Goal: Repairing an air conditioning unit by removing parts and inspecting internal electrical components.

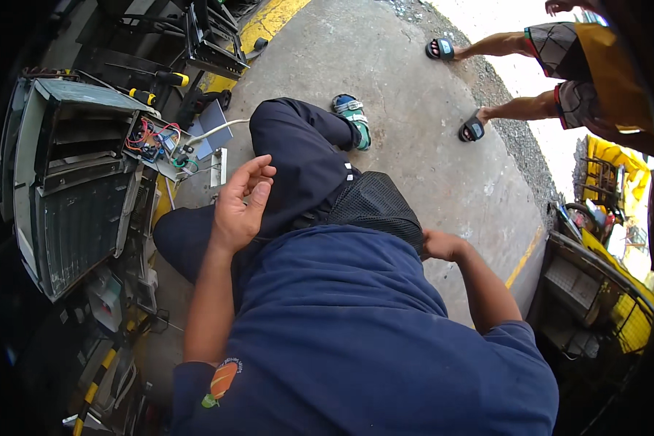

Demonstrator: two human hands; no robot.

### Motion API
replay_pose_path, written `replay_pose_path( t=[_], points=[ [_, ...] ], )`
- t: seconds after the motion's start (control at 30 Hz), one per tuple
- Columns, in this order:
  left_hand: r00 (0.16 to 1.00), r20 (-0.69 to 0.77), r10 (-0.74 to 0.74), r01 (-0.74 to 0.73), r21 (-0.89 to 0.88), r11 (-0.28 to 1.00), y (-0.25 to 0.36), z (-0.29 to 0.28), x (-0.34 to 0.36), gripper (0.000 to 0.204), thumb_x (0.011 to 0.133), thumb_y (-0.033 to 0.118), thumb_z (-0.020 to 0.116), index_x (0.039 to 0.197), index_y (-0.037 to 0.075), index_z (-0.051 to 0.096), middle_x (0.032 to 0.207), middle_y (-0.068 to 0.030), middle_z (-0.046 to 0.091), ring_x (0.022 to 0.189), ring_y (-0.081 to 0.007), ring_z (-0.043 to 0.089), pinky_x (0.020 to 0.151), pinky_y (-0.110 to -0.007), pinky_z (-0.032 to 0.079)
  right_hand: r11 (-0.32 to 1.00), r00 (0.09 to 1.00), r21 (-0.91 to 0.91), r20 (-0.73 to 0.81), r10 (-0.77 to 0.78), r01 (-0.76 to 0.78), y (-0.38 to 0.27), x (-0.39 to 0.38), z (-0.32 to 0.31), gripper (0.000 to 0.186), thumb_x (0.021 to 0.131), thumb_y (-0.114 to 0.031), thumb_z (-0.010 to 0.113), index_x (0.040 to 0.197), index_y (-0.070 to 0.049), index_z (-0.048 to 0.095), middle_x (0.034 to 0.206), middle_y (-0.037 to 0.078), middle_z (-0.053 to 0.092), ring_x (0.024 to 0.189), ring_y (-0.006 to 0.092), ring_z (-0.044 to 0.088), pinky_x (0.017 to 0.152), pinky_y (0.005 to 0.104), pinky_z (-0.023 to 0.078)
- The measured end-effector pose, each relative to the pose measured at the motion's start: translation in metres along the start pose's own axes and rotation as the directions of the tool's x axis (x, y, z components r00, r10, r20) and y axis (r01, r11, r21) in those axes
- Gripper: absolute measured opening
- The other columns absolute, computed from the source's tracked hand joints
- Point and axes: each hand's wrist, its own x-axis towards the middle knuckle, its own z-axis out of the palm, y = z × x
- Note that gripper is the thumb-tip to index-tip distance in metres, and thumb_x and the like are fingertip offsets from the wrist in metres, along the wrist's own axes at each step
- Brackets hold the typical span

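Observation:
My left hand (241,205) is raised over my bent leg, palm turned inward. Its fingers are loosely bent, the thumb stands apart, and nothing is in it. At my waist lies a black mesh pouch (376,203). My right hand (442,245) rests against the pouch's right edge; the pouch hides its fingertips, so whether it grips anything does not show. Left of me stands an opened grey appliance casing (80,211) with slatted compartments, possibly an air conditioner. Red, blue and green wires (155,145) spill from its exposed electrical part, and a white cable (221,128) runs toward my leg.
Two yellow-and-black handled tools (172,78) (142,96) lie by the casing's top. A flat grey panel (212,129) leans near the wires. Another person's sandalled foot (472,129) is on the concrete floor (429,160) at the right. Metal scrap and a crate-like unit (574,283) stand at lower right.

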Motion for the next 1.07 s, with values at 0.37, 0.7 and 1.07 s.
replay_pose_path(
  t=[0.37,0.7,1.07],
  points=[
    [0.968,-0.25,-0.005,0.012,0.026,1.0,-0.043,-0.044,-0.024,0.033,0.098,0.007,0.052,0.13,-0.002,0.054,0.11,-0.0109,0.064,0.094,-0.0147,0.06,0.088,-0.026,0.05,0.974,0.95,-0.221,-0.292,-0.11,0.045,0.012,-0.024,0.062,0.065,0.073,-0.016,0.079,0.131,0.004,0.057,0.128,0.015,0.062,0.106,0.0213,0.057,0.092,0.0341,0.048],
    [0.935,-0.355,-0.016,0.003,-0.037,0.999,-0.055,-0.051,-0.04,0.033,0.097,0.007,0.054,0.13,-0.002,0.054,0.108,-0.0091,0.064,0.09,-0.0124,0.06,0.083,-0.024,0.05,0.909,0.981,-0.411,-0.141,-0.132,0.063,-0.02,-0.027,0.034,0.027,0.082,0.007,0.058,0.106,0.004,0.069,0.103,0.002,0.071,0.088,0.0141,0.06,0.077,0.0276,0.05],
    [0.952,-0.305,0.005,-0.011,-0.019,1.0,-0.054,-0.049,-0.024,0.035,0.097,0.008,0.055,0.131,0.0,0.054,0.109,-0.0088,0.064,0.088,-0.011,0.059,0.08,-0.022,0.049,0.987,0.981,0.126,-0.175,-0.079,0.102,0.013,-0.01,-0.007,0.015,0.09,-0.005,0.062,0.095,-0.011,0.074,0.085,0.008,0.071,0.074,0.0238,0.065,0.074,0.0299,0.052]
  ],
)
